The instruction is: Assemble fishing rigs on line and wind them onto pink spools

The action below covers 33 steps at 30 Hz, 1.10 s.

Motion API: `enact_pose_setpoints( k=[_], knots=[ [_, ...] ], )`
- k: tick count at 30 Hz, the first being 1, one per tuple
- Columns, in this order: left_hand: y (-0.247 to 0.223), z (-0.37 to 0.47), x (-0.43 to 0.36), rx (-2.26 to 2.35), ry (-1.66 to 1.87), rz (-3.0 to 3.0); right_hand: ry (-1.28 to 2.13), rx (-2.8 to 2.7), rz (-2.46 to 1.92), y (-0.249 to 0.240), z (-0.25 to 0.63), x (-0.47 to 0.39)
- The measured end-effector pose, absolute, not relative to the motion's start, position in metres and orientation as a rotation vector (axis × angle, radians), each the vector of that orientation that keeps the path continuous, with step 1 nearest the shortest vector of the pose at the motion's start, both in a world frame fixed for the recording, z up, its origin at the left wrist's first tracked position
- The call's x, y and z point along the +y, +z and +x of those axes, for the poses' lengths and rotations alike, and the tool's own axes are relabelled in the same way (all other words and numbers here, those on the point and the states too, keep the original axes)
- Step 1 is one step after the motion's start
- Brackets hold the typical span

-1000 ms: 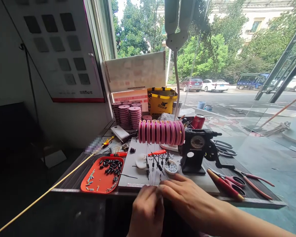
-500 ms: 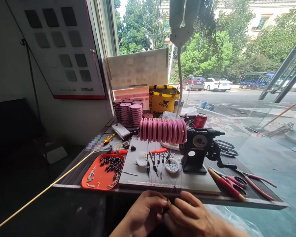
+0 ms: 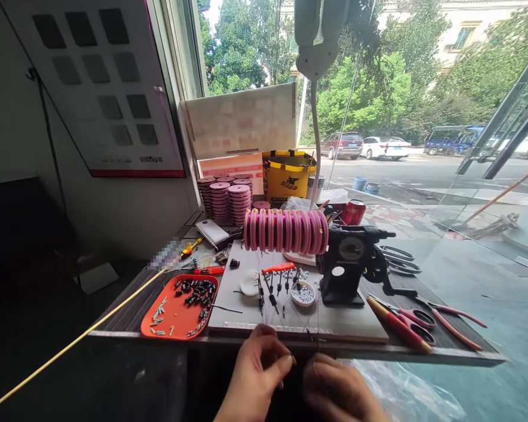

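My left hand [image 3: 260, 369], in front of the table edge, pinches a tiny dark piece between thumb and forefinger; its kind is too small to tell. Beside it, slightly blurred, my right hand [image 3: 338, 384] has its fingers curled in, and what they hold is hidden. Thin lines run down from a row of pink spools [image 3: 286, 231] on a black hand-cranked winder [image 3: 343, 269]. Small black pieces [image 3: 273, 300] hang on these lines above the pale board [image 3: 356, 325]. A white dish of grey beads [image 3: 303, 294] sits on the board.
An orange tray [image 3: 158, 328] with black parts and short tubes is at left. Scissors [image 3: 418, 319] and pliers [image 3: 455, 322] lie at right. Stacked pink spools [image 3: 240, 202], a yellow bag [image 3: 286, 181] and a red can [image 3: 353, 212] stand behind. A long yellow stick [image 3: 79, 337] crosses the left side.
My hands were together over a small piece; now they are apart, the right lower and to the right. The left still pinches a small dark piece. The view has shifted slightly.
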<state>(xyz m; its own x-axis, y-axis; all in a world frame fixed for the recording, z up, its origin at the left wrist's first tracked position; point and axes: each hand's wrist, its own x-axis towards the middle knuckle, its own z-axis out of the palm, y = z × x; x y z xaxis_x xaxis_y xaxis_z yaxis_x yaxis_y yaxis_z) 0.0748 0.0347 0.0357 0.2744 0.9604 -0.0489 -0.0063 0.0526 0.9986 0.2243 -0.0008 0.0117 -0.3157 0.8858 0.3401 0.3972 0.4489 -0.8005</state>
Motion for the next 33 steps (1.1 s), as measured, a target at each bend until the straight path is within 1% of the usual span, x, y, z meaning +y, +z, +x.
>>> enact_pose_setpoints(
  k=[4,6,9,12,15,17,18,19,21,23,24,26,28,30,32,33],
  knots=[
    [0.020,0.075,0.027,1.170,1.314,1.988,0.917,-1.956,-1.073,0.050,0.217,-0.003],
    [0.010,0.076,0.024,1.184,1.480,2.216,0.991,-1.827,-1.113,0.068,0.211,0.006],
    [0.002,0.075,0.024,1.189,1.696,2.445,1.253,-1.549,-1.123,0.086,0.202,0.032],
    [0.006,0.070,0.029,1.180,1.700,2.644,1.456,-1.543,-1.094,0.090,0.193,0.060],
    [0.010,0.065,0.034,1.056,1.610,2.861,1.506,-1.602,-1.126,0.088,0.191,0.071],
    [0.013,0.065,0.035,0.975,1.559,2.829,1.495,-1.657,-1.107,0.085,0.197,0.064],
    [0.014,0.066,0.035,0.977,1.521,2.695,1.402,-1.716,-1.106,0.082,0.202,0.057],
    [0.015,0.067,0.034,1.007,1.451,2.471,1.237,-1.791,-1.108,0.080,0.208,0.048],
    [0.020,0.070,0.034,1.059,1.227,1.806,0.690,-1.945,-1.119,0.071,0.221,0.030],
    [0.026,0.073,0.034,1.023,0.990,1.077,0.162,-2.110,-0.996,0.059,0.230,0.016],
    [0.028,0.075,0.034,0.982,0.900,0.785,-0.056,-2.196,-0.896,0.053,0.233,0.011],
    [0.033,0.077,0.034,0.913,0.799,0.418,-0.359,-2.310,-0.731,0.042,0.234,0.007],
    [0.035,0.078,0.034,0.893,0.759,0.277,-0.507,-2.309,-0.688,0.034,0.230,0.008],
    [0.036,0.078,0.034,0.892,0.734,0.228,-0.542,-2.259,-0.705,0.029,0.226,0.011],
    [0.036,0.078,0.034,0.888,0.703,0.206,-0.503,-2.190,-0.700,0.024,0.224,0.012],
    [0.036,0.078,0.034,0.880,0.699,0.220,-0.419,-2.134,-0.725,0.020,0.223,0.012]
  ],
)
